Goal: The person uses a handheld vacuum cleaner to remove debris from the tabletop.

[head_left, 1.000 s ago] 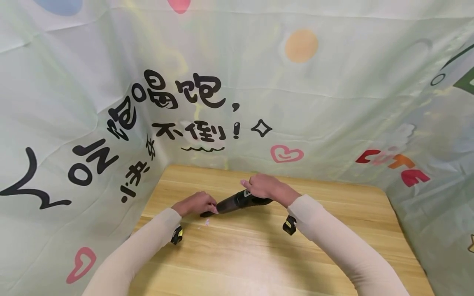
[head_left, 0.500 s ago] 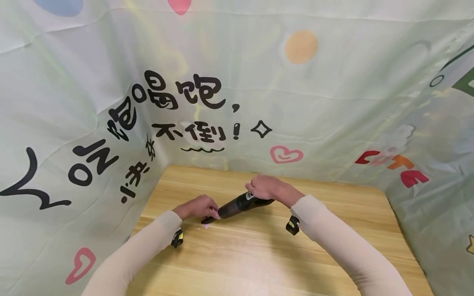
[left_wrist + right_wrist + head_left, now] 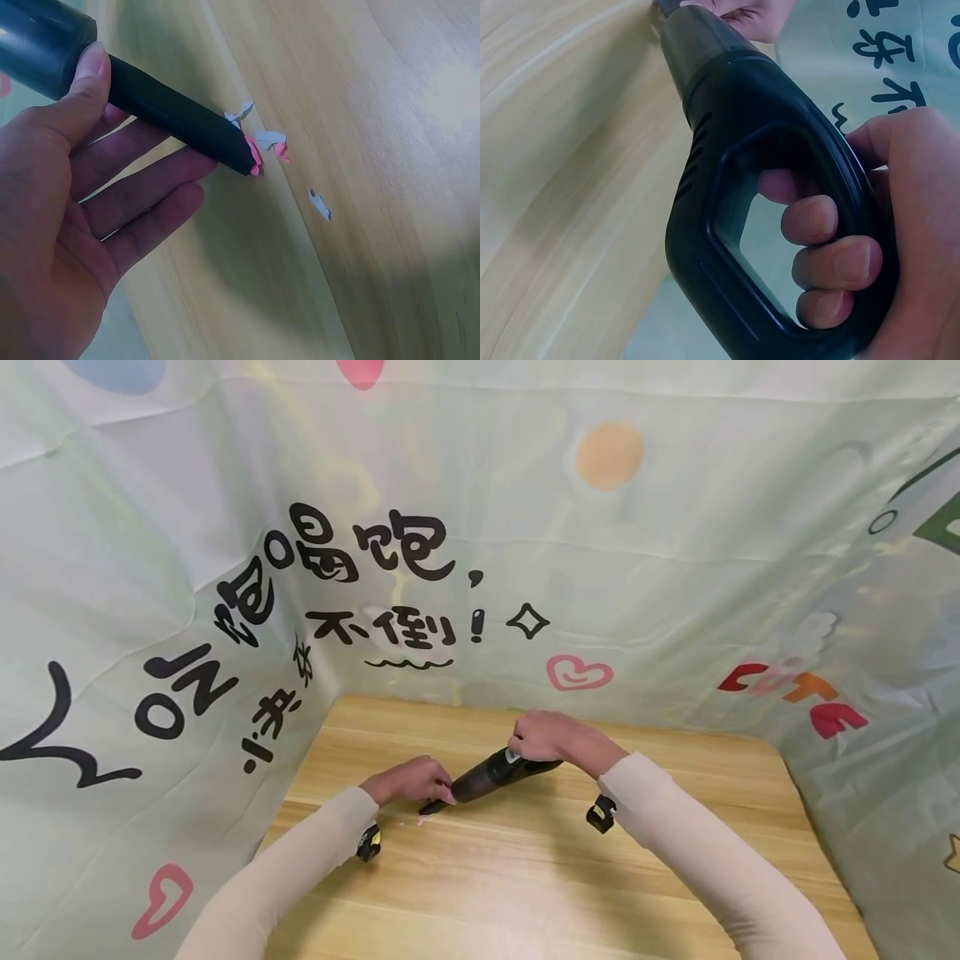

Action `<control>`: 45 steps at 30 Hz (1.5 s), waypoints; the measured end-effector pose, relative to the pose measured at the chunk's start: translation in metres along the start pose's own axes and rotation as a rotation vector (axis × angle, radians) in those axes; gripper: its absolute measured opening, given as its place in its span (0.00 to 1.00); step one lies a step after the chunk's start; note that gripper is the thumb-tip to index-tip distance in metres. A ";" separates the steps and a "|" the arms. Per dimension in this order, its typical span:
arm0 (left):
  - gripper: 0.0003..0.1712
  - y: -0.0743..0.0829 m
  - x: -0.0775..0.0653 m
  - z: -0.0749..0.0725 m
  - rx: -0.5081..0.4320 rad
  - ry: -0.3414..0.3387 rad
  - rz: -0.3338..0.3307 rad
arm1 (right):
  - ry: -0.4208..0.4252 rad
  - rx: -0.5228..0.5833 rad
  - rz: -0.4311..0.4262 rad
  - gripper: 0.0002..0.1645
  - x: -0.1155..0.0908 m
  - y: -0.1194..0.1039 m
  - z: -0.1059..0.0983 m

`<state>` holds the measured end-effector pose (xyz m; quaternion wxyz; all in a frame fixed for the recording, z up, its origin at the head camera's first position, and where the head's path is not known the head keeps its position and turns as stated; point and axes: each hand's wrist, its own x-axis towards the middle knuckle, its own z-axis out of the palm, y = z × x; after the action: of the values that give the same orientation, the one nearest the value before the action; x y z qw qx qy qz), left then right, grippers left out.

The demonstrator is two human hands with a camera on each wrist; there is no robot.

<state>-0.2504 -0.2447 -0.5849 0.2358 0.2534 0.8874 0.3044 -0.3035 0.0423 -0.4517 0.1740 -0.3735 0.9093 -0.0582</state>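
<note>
A black handheld vacuum cleaner (image 3: 486,777) slants down to the left over the wooden table. My right hand (image 3: 543,737) grips it, the fingers wrapped through its loop handle (image 3: 862,225) in the right wrist view. At the front end, my left hand (image 3: 412,781) holds the narrow nozzle (image 3: 169,109), thumb on top and fingers beneath. Pink scraps (image 3: 254,156) lie right at the nozzle's mouth. Beside them are pale torn scraps (image 3: 271,139), and another pale scrap (image 3: 320,205) lies a little apart on the wood.
The wooden table (image 3: 510,893) reaches back to a pale printed cloth (image 3: 465,460), which stands along its back and sides. A small black wrist camera (image 3: 601,815) hangs under the right sleeve, and another camera (image 3: 368,843) under the left.
Both hands have shifted slightly to the right with the vacuum cleaner. Its nozzle tip has come down toward the near side, over the scraps.
</note>
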 end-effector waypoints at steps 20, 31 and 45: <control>0.09 0.010 0.005 0.001 0.043 -0.006 0.042 | -0.098 0.057 0.021 0.25 -0.013 0.004 -0.007; 0.09 0.006 -0.006 0.000 0.056 -0.015 0.007 | -0.179 0.164 -0.013 0.29 -0.012 0.000 0.000; 0.08 -0.006 -0.003 -0.010 0.152 0.014 0.021 | -0.237 0.294 0.006 0.23 -0.010 0.000 0.002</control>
<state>-0.2559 -0.2543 -0.5808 0.2062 0.2778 0.9069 0.2407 -0.2959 0.0497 -0.4508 0.3328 -0.3458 0.8652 -0.1453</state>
